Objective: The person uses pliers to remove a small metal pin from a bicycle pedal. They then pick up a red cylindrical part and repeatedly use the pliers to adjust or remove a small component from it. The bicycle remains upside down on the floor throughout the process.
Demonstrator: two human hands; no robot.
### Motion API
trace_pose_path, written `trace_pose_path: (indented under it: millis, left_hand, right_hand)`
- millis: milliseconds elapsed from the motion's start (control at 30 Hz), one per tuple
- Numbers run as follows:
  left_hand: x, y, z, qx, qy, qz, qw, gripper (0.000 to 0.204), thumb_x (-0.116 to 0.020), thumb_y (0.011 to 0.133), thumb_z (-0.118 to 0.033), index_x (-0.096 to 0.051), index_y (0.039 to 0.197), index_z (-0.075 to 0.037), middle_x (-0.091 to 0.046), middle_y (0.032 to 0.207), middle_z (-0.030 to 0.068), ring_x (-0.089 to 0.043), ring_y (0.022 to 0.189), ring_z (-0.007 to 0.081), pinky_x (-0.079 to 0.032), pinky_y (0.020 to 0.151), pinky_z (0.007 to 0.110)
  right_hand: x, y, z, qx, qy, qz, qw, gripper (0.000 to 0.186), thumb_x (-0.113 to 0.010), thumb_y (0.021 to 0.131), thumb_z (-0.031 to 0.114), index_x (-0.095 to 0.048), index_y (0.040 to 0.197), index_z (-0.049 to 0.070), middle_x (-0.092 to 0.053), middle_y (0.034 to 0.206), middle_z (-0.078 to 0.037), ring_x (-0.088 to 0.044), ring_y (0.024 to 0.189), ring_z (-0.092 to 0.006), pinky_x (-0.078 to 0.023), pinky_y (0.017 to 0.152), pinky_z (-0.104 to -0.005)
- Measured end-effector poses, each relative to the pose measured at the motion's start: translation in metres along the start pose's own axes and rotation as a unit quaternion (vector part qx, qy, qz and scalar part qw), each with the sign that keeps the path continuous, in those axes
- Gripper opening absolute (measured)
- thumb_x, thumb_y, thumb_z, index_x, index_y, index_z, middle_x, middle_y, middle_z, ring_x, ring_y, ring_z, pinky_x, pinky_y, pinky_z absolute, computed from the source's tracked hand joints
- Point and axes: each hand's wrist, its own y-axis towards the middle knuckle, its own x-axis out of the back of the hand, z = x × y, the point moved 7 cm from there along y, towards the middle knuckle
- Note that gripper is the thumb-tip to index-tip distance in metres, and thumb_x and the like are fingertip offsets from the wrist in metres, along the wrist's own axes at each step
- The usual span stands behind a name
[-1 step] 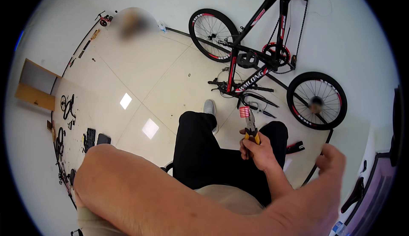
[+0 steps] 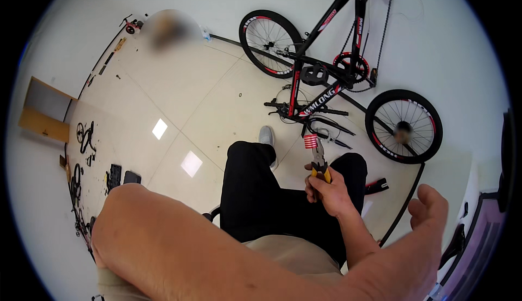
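Observation:
My right hand (image 2: 326, 189) is closed on yellow-and-black pliers (image 2: 321, 168), whose jaws are at a small red-and-silver striped cylindrical part (image 2: 310, 141). My left forearm (image 2: 206, 241) crosses the lower view, and my left hand (image 2: 427, 216) is at the right, fingers loosely bent and apart, with nothing visible in them. Beyond the pliers, a black-and-red bicycle frame (image 2: 326, 97) leans at the wall, with handlebar parts and cables (image 2: 334, 127) beneath it.
Two wheels (image 2: 402, 127) flank the frame; a black-and-red part (image 2: 376, 187) lies beside my right knee. Along the left wall are bicycle parts (image 2: 87, 138), black cases (image 2: 114, 176) and an open cardboard box (image 2: 43, 124). A saddle (image 2: 451, 246) is at the lower right.
My left hand has shifted slightly to the right. My right hand still holds the pliers in nearly the same place.

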Motion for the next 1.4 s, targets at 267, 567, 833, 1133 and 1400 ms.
trace_pose_path:
  millis: [267,567,833,1133,1400]
  left_hand:
    - [-0.004,0.003,-0.004,-0.022,0.049,-0.036,0.998,0.031,-0.067,0.079,-0.016,-0.069,0.106,-0.001,-0.068,0.104,0.0182,-0.064,0.09,0.0269,-0.05,0.077,0.04]
    - [-0.007,0.0,-0.006,-0.018,0.038,-0.05,0.998,0.032,-0.068,0.079,-0.017,-0.069,0.107,-0.001,-0.069,0.103,0.0178,-0.065,0.091,0.0272,-0.051,0.078,0.041]
    - [-0.006,0.003,-0.004,-0.017,0.06,-0.057,0.996,0.033,-0.069,0.079,-0.017,-0.07,0.108,0.0,-0.07,0.103,0.0174,-0.066,0.092,0.0275,-0.052,0.079,0.042]
    - [-0.135,-0.043,0.08,0.237,-0.357,-0.275,0.861,0.034,-0.077,0.083,-0.009,-0.07,0.116,-0.001,-0.072,0.098,0.0122,-0.068,0.089,0.0224,-0.055,0.082,0.035]
    - [-0.359,-0.106,0.084,0.419,-0.705,-0.449,0.354,0.037,-0.068,0.098,-0.011,-0.06,0.133,0.001,-0.072,0.108,0.0109,-0.067,0.089,0.0154,-0.056,0.082,0.031]
  right_hand:
    - [0.003,-0.003,0.001,-0.015,0.0,-0.002,1.0,0.034,-0.063,0.094,0.008,-0.058,0.127,-0.001,-0.061,0.081,-0.005,-0.058,0.062,-0.0139,-0.049,0.056,-0.0284]
    - [-0.005,-0.003,0.004,-0.006,0.008,-0.014,1.0,0.032,-0.061,0.094,0.006,-0.06,0.126,0.003,-0.061,0.072,-0.004,-0.057,0.056,-0.0136,-0.044,0.052,-0.0257]
    - [-0.005,-0.002,0.004,-0.003,-0.013,0.013,1.0,0.036,-0.063,0.094,0.006,-0.058,0.129,0.002,-0.06,0.076,-0.004,-0.058,0.06,-0.0142,-0.045,0.054,-0.0282]
    - [-0.004,-0.002,0.008,0.021,-0.024,-0.009,0.999,0.031,-0.06,0.093,0.008,-0.063,0.124,0.003,-0.057,0.071,-0.002,-0.053,0.056,-0.0114,-0.041,0.054,-0.0278]
    - [-0.014,-0.007,0.002,0.003,-0.077,0.022,0.997,0.036,-0.06,0.093,0.007,-0.058,0.128,-0.002,-0.059,0.073,-0.005,-0.056,0.06,-0.0144,-0.044,0.057,-0.0288]
